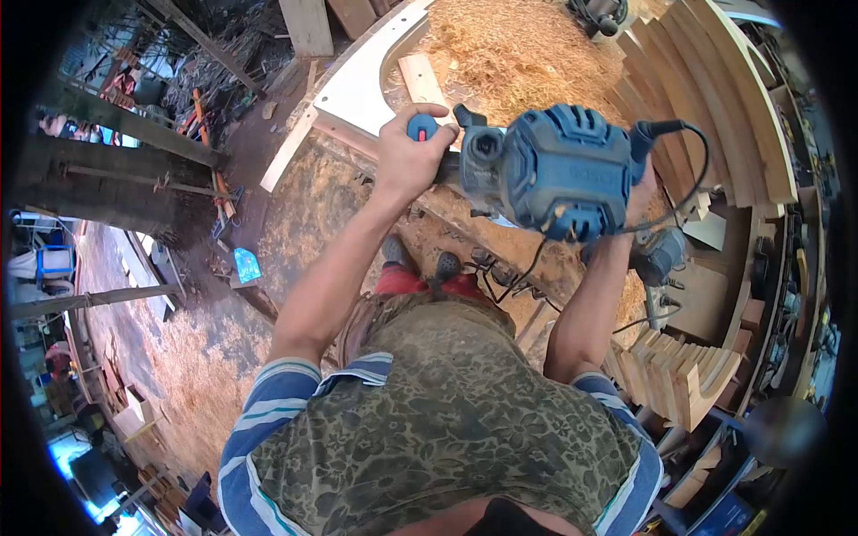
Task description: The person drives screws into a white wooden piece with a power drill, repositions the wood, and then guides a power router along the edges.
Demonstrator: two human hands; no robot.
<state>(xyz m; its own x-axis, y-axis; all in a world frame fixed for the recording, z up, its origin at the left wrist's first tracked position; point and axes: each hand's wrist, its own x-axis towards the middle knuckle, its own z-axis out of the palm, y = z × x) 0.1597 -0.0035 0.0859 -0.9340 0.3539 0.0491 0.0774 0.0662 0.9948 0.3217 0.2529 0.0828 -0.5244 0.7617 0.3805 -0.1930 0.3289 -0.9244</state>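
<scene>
A big blue router (572,170) with a black cord is up in front of me over the workbench. My left hand (413,152) is closed around its left side handle, the thumb lying by a blue knob with a red mark. On the far side of the tool, my right hand (640,198) grips the right handle; the motor body hides most of its fingers. A curved, pale wooden piece (353,94) with drilled holes lies on the bench just beyond my left hand. Whether the router's base touches wood cannot be seen from above.
Wood shavings (518,54) cover the bench's far part. Stacked curved boards (706,98) stand at the right, with a second blue power tool (660,257) nearer me. Several small curved wooden pieces (675,375) sit by my right elbow. Cords hang at the bench edge.
</scene>
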